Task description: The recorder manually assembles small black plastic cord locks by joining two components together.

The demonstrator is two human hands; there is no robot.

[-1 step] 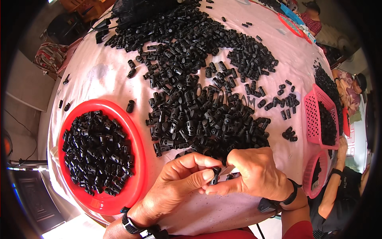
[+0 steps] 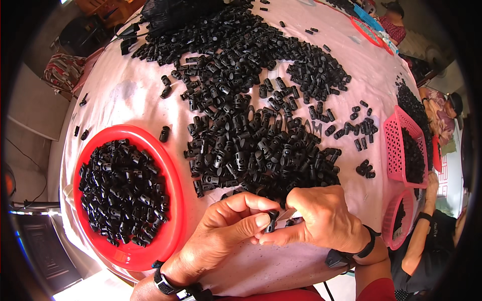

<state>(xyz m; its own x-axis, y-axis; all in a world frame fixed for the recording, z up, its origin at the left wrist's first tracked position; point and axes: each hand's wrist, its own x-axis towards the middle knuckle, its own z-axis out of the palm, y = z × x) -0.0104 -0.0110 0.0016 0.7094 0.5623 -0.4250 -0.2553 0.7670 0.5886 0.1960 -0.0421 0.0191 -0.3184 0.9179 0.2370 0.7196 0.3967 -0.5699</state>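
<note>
Close to the table's near edge, my left hand [image 2: 228, 231] pinches a small black plastic cord lock [image 2: 272, 220] between thumb and forefinger. My right hand [image 2: 324, 218] meets it from the right, fingers curled and closed, its lower fingertip by the bottom of that piece. Another dark bit [image 2: 296, 220] shows within the curl of the right hand; whether it is gripped cannot be made out. Just beyond both hands lies a big heap of black cord locks [image 2: 251, 150]. To the left, a red basin [image 2: 173, 200] is filled with similar black pieces.
A pink cloth [image 2: 135, 95] covers the table. At the right stand a pink perforated basket [image 2: 394, 150] and a round pink basket [image 2: 389, 226], both with black pieces. A black bag [image 2: 175, 15] lies at the far end. Other people sit along the right side, one person's arm [image 2: 419, 236] nearby.
</note>
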